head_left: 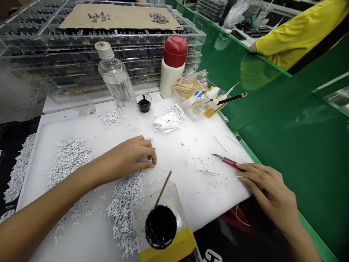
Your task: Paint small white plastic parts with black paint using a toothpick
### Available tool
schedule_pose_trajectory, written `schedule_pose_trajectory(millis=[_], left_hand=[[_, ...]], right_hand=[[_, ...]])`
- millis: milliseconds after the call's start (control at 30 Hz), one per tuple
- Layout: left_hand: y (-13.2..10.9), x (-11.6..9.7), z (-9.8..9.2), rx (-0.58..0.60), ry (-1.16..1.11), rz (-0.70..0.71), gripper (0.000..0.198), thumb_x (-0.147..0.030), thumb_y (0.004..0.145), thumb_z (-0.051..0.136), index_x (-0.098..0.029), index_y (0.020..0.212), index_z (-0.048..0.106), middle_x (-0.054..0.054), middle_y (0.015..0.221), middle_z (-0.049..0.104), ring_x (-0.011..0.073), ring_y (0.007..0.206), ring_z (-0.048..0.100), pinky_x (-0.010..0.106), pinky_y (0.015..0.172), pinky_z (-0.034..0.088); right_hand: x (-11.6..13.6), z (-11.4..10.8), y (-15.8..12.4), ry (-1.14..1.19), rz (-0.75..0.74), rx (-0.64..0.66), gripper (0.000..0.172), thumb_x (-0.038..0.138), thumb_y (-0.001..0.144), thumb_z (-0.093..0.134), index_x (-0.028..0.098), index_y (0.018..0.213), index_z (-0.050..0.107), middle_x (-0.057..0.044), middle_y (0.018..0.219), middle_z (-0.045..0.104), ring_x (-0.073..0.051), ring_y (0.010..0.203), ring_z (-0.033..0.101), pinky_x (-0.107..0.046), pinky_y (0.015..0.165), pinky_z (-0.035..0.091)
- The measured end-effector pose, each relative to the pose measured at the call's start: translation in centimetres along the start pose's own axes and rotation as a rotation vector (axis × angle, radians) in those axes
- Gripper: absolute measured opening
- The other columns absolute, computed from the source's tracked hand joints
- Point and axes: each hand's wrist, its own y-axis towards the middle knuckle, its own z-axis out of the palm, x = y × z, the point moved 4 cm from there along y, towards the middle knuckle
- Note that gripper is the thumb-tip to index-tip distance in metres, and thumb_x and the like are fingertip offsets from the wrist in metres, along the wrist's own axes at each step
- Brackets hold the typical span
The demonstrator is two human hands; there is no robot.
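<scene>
Your left fingers (pixel 148 157) curl together on the white foam pad (pixel 207 196) beside heaped small white pieces (pixel 122 205) — pinching one or not, you can't tell; your right fingers (pixel 253 175) rest at the red-handled utility knife (pixel 229 162), keeping it ready

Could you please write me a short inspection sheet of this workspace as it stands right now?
surface: white foam sheet on a green bench, flecked with black specks.
job's things: small white pieces in heaps; red-handled utility knife.
clutter: jar of black liquid with a wooden stick, small black cup, clear bottle, red-capped white bottle, toothpicks, crumpled plastic film.
grippers: bare left hand curled, fingertips on the sheet; bare right hand beside the knife, fingers extended.
cables: thin white cord below the sheet.
surroundings: stacked clear trays, cardboard, co-worker's yellow sleeve.
</scene>
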Motion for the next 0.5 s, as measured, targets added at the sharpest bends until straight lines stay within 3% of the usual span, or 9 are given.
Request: schedule_pose_trajectory(millis=[133, 267, 367, 500], left_hand=[[-2.1, 0.4, 0.2, -0.046, -0.01, -0.036, 0.024, -0.042, 0.126, 0.074, -0.031, 0.116, 0.092, 0.006, 0.114, 0.086, 0.0305, 0.114, 0.075, 0.041, 0.098, 0.06], [-3.4, 0.6, 0.9, -0.061, -0.038, -0.044, 0.026, -0.057, 0.123, 0.081, -0.035, 0.122, 0.096, 0.007, 0.125, 0.086, 0.031, 0.118, 0.078, 0.042, 0.104, 0.066], [-3.8, 1.0, 1.5, -0.066, -0.044, -0.039, 0.026, -0.059, 0.117, 0.087, -0.036, 0.112, 0.098, 0.008, 0.131, 0.087, 0.0317, 0.121, 0.079, 0.043, 0.106, 0.068], [-4.7, 0.9, 1.5, -0.094, -0.043, -0.045, 0.028, -0.048, 0.12, 0.08, -0.033, 0.103, 0.096, 0.008, 0.128, 0.09, 0.0296, 0.117, 0.081, 0.042, 0.107, 0.069]], right_hand=[[-0.4, 0.0, -0.2, -0.018, -0.048, -0.03, 0.018, 0.036, 0.128, 0.081, 0.021, 0.137, 0.085, -0.009, 0.134, 0.087, -0.026, 0.123, 0.087, -0.047, 0.109, 0.077], [-1.0, -0.2, -0.6, -0.065, -0.085, -0.126, 0.019, 0.037, 0.125, 0.085, 0.021, 0.135, 0.084, -0.008, 0.131, 0.086, -0.026, 0.12, 0.086, -0.048, 0.109, 0.077], [-1.3, -0.2, -0.8, -0.079, -0.109, -0.144, 0.021, 0.038, 0.125, 0.086, 0.021, 0.136, 0.084, -0.008, 0.133, 0.085, -0.026, 0.12, 0.086, -0.048, 0.109, 0.077], [-1.7, 0.0, -0.5, -0.083, -0.095, -0.148, 0.022, 0.041, 0.126, 0.084, 0.022, 0.137, 0.084, -0.008, 0.134, 0.085, -0.025, 0.118, 0.085, -0.045, 0.106, 0.077]])
